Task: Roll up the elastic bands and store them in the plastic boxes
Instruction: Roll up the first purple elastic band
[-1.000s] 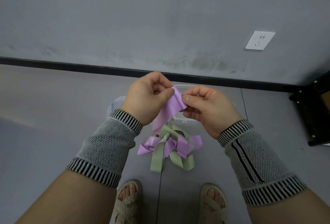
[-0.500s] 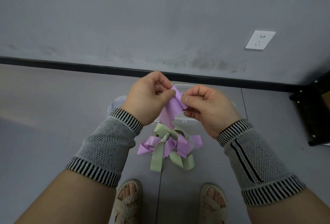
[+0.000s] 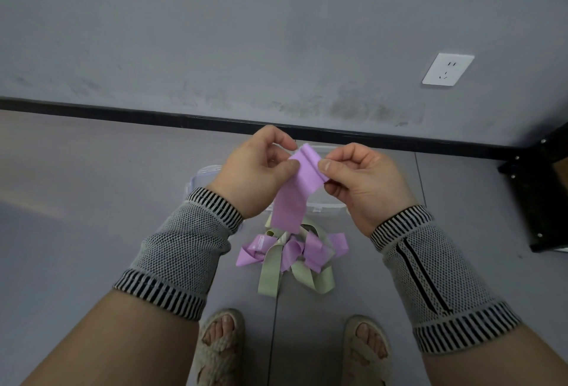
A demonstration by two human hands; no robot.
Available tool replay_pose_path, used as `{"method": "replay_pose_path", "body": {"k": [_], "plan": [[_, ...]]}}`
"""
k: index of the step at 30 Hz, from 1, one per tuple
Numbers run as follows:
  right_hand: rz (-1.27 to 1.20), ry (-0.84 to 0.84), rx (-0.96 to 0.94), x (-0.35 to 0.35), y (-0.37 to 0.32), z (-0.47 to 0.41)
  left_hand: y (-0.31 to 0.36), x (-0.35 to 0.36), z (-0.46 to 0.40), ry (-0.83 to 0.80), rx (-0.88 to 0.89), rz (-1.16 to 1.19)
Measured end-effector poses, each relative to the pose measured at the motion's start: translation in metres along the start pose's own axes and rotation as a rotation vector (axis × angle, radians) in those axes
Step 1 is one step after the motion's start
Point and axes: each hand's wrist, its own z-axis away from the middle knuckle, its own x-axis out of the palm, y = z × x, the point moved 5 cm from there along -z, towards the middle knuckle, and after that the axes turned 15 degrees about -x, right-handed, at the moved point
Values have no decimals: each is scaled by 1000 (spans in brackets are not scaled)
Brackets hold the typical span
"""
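First turns of a purple band [image 3: 299,182] being rolled
Left hand [image 3: 256,170] and right hand [image 3: 364,181] each pinched its top edge above the plastic box [image 3: 201,178]; next, keep winding evenly

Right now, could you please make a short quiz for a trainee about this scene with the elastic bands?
1. True or false: both hands pinch the purple band at its upper end.
2. Which colours are the loose bands in the pile on the floor? A) red and blue B) purple and pale green C) only black
3. What stands on the floor behind the hands, partly hidden by them?

Key:
1. True. The left hand and the right hand each pinch one side of the folded end, and the rest hangs down.
2. B.
3. A clear plastic box.
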Motion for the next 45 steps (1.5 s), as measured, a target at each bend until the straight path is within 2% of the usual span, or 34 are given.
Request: {"method": "replay_pose_path", "body": {"k": [9,22,30,35,39,43,45], "plan": [[51,34,-47,0,0,-1,6,-4,4,6,-11,141],[138,-21,-115,7,-2,2,5,-3,3,50,14,94],[59,-70,-86,16,-4,5,5,-4,1,117,-14,126],[-62,-52,70,10,-2,4,6,-8,3,81,0,151],[20,-105,49,10,-3,6,6,-5,4,48,10,138],[23,-66,26,6,-5,5,3,-3,4,5,-26,138],[30,-53,17,4,-4,4,0,-2,3,-10,-54,63]]}}
